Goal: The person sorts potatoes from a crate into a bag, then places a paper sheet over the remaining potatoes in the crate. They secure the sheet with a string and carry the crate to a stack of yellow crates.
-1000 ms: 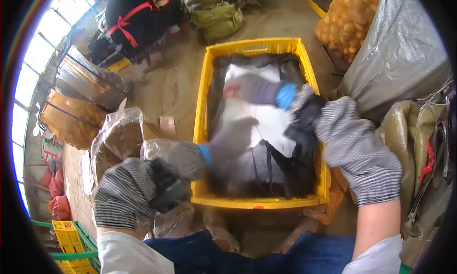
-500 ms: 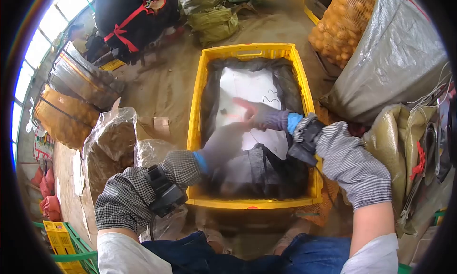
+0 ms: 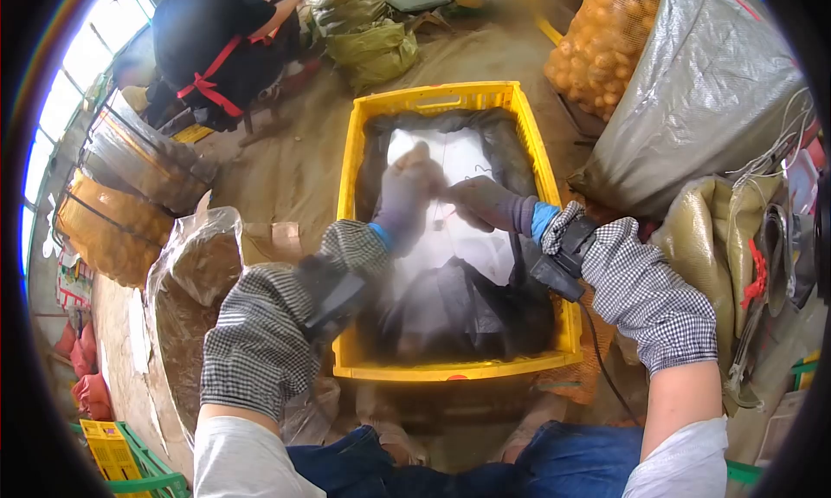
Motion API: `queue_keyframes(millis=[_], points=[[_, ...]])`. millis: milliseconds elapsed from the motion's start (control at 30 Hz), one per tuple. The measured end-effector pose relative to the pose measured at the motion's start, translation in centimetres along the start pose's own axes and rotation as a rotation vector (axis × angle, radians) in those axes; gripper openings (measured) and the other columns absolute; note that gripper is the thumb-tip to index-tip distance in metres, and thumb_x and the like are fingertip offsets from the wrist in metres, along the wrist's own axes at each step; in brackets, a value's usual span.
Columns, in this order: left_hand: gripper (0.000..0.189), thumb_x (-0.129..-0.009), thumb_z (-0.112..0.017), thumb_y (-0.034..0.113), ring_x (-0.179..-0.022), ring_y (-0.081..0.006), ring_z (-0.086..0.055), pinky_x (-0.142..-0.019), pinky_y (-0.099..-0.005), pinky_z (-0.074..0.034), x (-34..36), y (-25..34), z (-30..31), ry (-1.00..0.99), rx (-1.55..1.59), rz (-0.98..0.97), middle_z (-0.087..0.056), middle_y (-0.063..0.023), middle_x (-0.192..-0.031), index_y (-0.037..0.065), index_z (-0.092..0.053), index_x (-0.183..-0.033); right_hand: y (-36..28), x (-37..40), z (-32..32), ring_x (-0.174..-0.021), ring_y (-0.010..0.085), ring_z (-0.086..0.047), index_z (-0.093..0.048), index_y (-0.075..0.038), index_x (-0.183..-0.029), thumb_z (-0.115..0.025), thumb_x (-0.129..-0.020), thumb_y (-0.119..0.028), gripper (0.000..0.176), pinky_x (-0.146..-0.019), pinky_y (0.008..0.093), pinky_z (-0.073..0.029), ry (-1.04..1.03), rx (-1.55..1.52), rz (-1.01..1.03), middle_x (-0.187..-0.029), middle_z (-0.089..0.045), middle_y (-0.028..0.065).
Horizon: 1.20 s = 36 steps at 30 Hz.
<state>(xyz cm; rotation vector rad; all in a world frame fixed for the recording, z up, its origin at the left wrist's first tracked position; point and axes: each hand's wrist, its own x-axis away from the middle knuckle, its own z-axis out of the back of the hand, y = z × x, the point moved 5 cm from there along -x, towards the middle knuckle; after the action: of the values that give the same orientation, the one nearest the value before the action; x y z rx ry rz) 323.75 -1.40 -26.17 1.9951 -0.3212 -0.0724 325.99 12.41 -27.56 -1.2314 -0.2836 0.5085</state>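
A yellow crate [image 3: 565, 325] lined with black plastic [image 3: 433, 307] stands before me. On top of the plastic lies a white sheet [image 3: 463, 150] with dark handwriting. My gloved left hand [image 3: 409, 190] is over the sheet's left part, blurred, with its fingers curled; whether it holds anything cannot be made out. My gloved right hand [image 3: 486, 203] is close beside it over the sheet's middle, fingers pinched together and pointing left. A small dark thing with a thin line shows on the sheet just below the fingers.
Another person [image 3: 212, 43] in dark clothes bends at the upper left. A net sack of round produce [image 3: 597, 52] and a big grey sack [image 3: 692, 91] stand upper right. Clear plastic [image 3: 195, 264] lies left of the crate, folded sacks [image 3: 705, 238] right.
My left hand has moved up and forward over the sheet. My right hand's fingers, spread before, have drawn together. The view has shifted slightly, and the other person's arm shows more.
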Motion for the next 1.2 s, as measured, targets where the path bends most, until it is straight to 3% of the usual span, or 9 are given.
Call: queue_keyframes(millis=[67, 133, 167, 267, 400, 600, 733, 933, 1200], points=[[0.024, -0.095, -0.049, 0.019, -0.055, -0.0161, -0.054, -0.052, -0.0295, -0.043, 0.4, -1.4, 0.6, 0.057, -0.299, 0.129, -0.057, -0.0022, -0.065, 0.005, -0.056, -0.077, 1.0, 1.3, 2.9, -0.055, 0.0065, -0.044, -0.066, -0.005, -0.075, -0.061, -0.088, -0.031, 0.029, -0.049, 0.0263, -0.037, 0.176, 0.333, -0.117, -0.06, -0.052, -0.0016], [0.024, -0.096, -0.051, 0.024, -0.052, -0.0105, -0.05, -0.048, -0.0255, -0.041, 0.4, -5.5, 3.8, -0.437, -1.485, -0.493, -0.053, 0.0014, -0.062, 0.008, -0.06, -0.08, 2.1, 4.2, 6.7, -0.062, 0.0074, -0.048, -0.065, -0.002, -0.076, -0.063, -0.085, -0.031, 0.031, -0.057, 0.0266, -0.041, 0.111, 0.249, -0.269, -0.064, -0.055, -0.0015], [0.025, -0.097, -0.052, 0.027, -0.051, -0.0096, -0.049, -0.048, -0.0251, -0.04, 1.8, -7.3, 4.6, -0.528, -2.163, -1.075, -0.053, 0.0017, -0.061, 0.009, -0.062, -0.082, 2.8, 6.3, 8.7, -0.063, 0.007, -0.049, -0.065, -0.002, -0.077, -0.063, -0.086, -0.03, 0.03, -0.057, 0.0262, -0.041, 0.178, 0.218, -0.312, -0.064, -0.055, -0.0022], [0.036, -0.091, -0.057, 0.037, -0.065, -0.0277, -0.062, -0.059, -0.0375, -0.047, 7.7, -0.9, 1.5, -0.483, -1.251, -0.447, -0.063, -0.0122, -0.069, 0.004, -0.063, -0.078, 6.0, 8.6, 13.1, -0.063, 0.0082, -0.052, -0.067, -0.005, -0.083, -0.064, -0.087, -0.03, 0.026, -0.062, 0.0249, -0.042, 0.266, 0.334, -0.307, -0.07, -0.06, -0.0007], [0.042, -0.088, -0.058, 0.043, -0.07, -0.0359, -0.061, -0.064, -0.0425, -0.047, 4.7, -3.7, 3.4, -0.48, -1.496, -0.188, -0.061, -0.0192, -0.073, 0.003, -0.062, -0.079, 3.2, 6.3, 10.5, -0.044, 0.0009, -0.033, -0.051, -0.012, -0.067, -0.066, -0.089, -0.031, 0.032, -0.038, 0.0204, -0.025, 0.283, -0.04, -0.347, -0.056, -0.04, -0.0089], [0.013, -0.087, -0.058, 0.027, -0.075, -0.0281, -0.059, -0.067, -0.0373, -0.046, 5.0, -3.4, 2.9, -0.511, -1.616, -0.285, -0.059, -0.0112, -0.08, 0.016, -0.063, -0.09, 1.6, 5.5, 11.0, -0.043, 0.0038, -0.036, -0.053, -0.013, -0.076, -0.065, -0.088, -0.031, 0.025, -0.039, 0.0212, -0.027, 0.291, -0.159, -0.408, -0.055, -0.041, -0.0074], [0.022, -0.082, -0.063, 0.025, -0.08, -0.0293, -0.061, -0.073, -0.0396, -0.047, 1.0, -2.6, 6.5, -0.057, -1.054, -0.17, -0.063, -0.0142, -0.085, 0.005, -0.06, -0.088, 1.8, 5.5, 11.0, -0.044, 0.0047, -0.038, -0.051, -0.013, -0.081, -0.065, -0.088, -0.032, 0.025, -0.04, 0.0214, -0.03, 0.398, -0.167, -0.476, -0.057, -0.042, -0.0066], [0.052, -0.078, -0.067, 0.042, -0.104, -0.0363, -0.056, -0.091, -0.0392, -0.046, -5.1, 1.7, 3.7, 0.222, -1.554, -0.266, -0.05, -0.0243, -0.12, 0.005, -0.062, -0.114, 1.2, 4.3, 10.8, -0.043, 0.0074, -0.044, -0.047, -0.012, -0.068, -0.063, -0.089, -0.042, 0.039, -0.039, 0.0219, -0.035, 0.432, -0.15, -0.351, -0.056, -0.045, -0.0022], [0.022, -0.083, -0.064, 0.022, -0.076, -0.0317, -0.066, -0.071, -0.0389, -0.053, -11.6, 0.1, 6.3, 0.118, -1.486, -0.215, -0.066, -0.0143, -0.09, 0.002, -0.063, -0.094, -0.8, 3.9, 9.8, -0.043, 0.0077, -0.045, -0.049, -0.012, -0.068, -0.062, -0.089, -0.04, 0.038, -0.04, 0.022, -0.037, 0.43, -0.188, -0.323, -0.055, -0.046, -0.0019]])
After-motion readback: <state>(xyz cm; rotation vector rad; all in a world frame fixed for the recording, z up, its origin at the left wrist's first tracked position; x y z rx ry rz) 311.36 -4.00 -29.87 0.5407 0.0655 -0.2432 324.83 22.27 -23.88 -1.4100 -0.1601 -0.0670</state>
